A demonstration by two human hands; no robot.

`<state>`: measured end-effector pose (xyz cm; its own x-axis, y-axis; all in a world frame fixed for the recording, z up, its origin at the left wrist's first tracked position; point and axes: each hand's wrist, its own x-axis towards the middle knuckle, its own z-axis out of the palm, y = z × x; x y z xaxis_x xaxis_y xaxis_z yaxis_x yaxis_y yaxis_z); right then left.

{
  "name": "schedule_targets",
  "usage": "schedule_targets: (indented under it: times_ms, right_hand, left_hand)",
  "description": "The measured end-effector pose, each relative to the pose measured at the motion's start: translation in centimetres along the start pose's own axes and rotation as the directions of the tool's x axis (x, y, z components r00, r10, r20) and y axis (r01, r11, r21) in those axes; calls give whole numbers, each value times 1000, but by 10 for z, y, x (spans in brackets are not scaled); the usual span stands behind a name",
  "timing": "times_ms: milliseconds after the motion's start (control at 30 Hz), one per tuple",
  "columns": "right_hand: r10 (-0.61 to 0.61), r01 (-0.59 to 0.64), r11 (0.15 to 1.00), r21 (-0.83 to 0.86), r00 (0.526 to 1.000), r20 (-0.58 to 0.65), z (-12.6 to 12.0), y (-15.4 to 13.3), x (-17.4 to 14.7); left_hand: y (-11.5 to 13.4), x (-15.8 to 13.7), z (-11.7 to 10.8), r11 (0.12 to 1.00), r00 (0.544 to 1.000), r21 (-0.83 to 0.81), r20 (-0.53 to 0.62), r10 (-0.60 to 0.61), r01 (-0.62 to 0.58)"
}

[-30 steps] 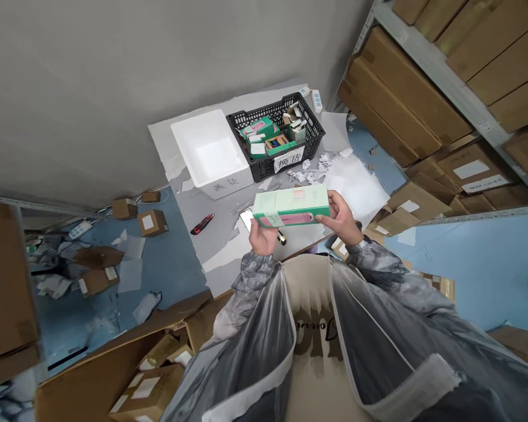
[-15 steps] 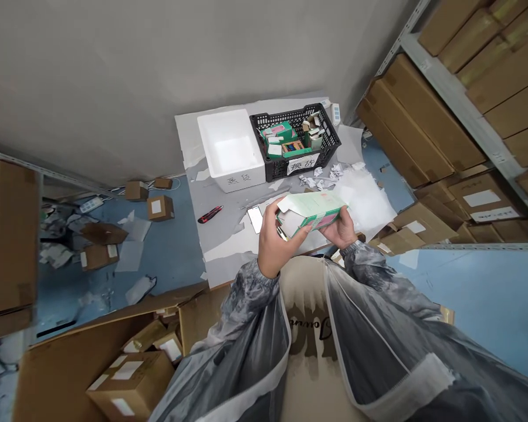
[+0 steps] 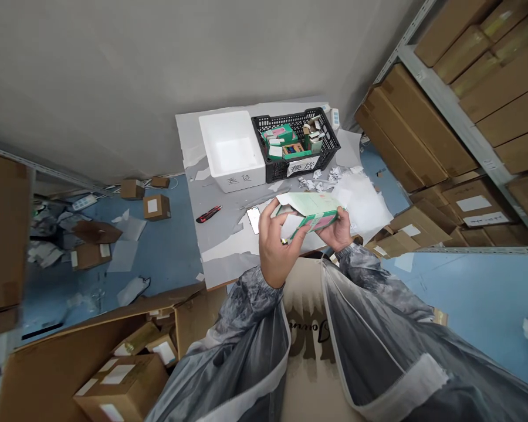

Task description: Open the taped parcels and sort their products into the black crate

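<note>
Both my hands hold a green and white cardboard box (image 3: 319,206) above the near side of the table. My left hand (image 3: 276,246) is at its left end, where a white flap stands open and the fingers curl at the opening. What lies inside the box is mostly hidden. My right hand (image 3: 338,230) grips the box's right end from below, thumb on the side. Beside my left hand lies a phone (image 3: 253,220) with a lit white screen. A red and black utility knife (image 3: 209,214) rests farther left.
A white plastic bin (image 3: 233,149) and a black crate (image 3: 299,140) with small boxes stand at the table's back. Crumpled paper (image 3: 321,180) and white foam sheets (image 3: 365,202) lie right. A big carton (image 3: 48,363) stands lower left; shelves of cartons (image 3: 440,129) rise right.
The fingers of my left hand have curled in further at the box's open end. The box stays in nearly the same place, and the view has shifted slightly.
</note>
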<state>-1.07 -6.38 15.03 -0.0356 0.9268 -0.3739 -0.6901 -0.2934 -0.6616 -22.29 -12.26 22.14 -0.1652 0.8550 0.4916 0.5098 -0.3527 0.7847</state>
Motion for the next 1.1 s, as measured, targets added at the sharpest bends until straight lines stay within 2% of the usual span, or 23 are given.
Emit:
schedule_targets:
  times_ms: [133, 267, 400, 467, 533, 600, 667, 700, 733, 800, 833, 900, 967, 1000, 1033, 1100]
  right_hand:
    - [-43, 44, 997, 62, 999, -22, 1, -14, 1]
    - [-71, 74, 995, 60, 996, -63, 6, -23, 3]
    - [118, -114, 990, 79, 992, -40, 13, -11, 4]
    - [198, -197, 978, 64, 980, -15, 15, -3, 5]
    - [210, -210, 977, 35, 978, -6, 17, -2, 6]
    - [161, -161, 987, -17, 987, -19, 19, -11, 7]
    - [60, -65, 991, -116, 997, -44, 19, -31, 7]
    - [-2, -8, 983, -186, 999, -53, 19, -42, 6]
    - [-69, 53, 962, -268, 996, -54, 18, -54, 5]
    - [-213, 181, 873, -454, 977, -19, 17, -75, 0]
    - [-285, 250, 799, -547, 958, 22, 17, -83, -2]
    - [-401, 381, 604, -700, 904, 147, 18, -92, -8]
    - [-429, 478, 419, -772, 854, 296, 21, -95, -15]
    - [-416, 513, 354, -782, 835, 360, 24, -95, -18]
    - [-395, 541, 309, -782, 821, 412, 28, -96, -21]
    - [-356, 585, 254, -770, 797, 488, 35, -99, -25]
  left_hand:
    - [-8, -2, 4, 999, 996, -40, -88, 27, -31]
    - [-9, 7, 6, 993, 996, -101, -71, 54, -61]
    - [4, 23, 7, 970, 976, -136, 58, 209, -200]
    - [10, 30, 9, 966, 970, -156, 101, 223, -206]
    - [13, 33, 10, 966, 979, -205, 97, 179, -157]
    - [10, 34, 11, 946, 996, -319, 40, 74, -58]
    - [-1, 34, 15, 871, 995, -484, -8, -98, 82]
    - [-8, 34, 18, 811, 980, -563, -7, -199, 161]
    - [-17, 34, 22, 741, 954, -628, 11, -300, 240]
    - [-34, 34, 37, 577, 871, -718, 82, -485, 389]
    - [-42, 34, 46, 474, 816, -753, 143, -560, 457]
    - [-55, 33, 69, 211, 687, -788, 330, -647, 578]
    - [-63, 29, 91, -54, 549, -747, 532, -645, 662]
    - [-64, 27, 102, -150, 489, -719, 595, -638, 679]
    - [-65, 24, 111, -214, 443, -700, 626, -642, 681]
    - [-63, 17, 127, -267, 387, -701, 624, -678, 662]
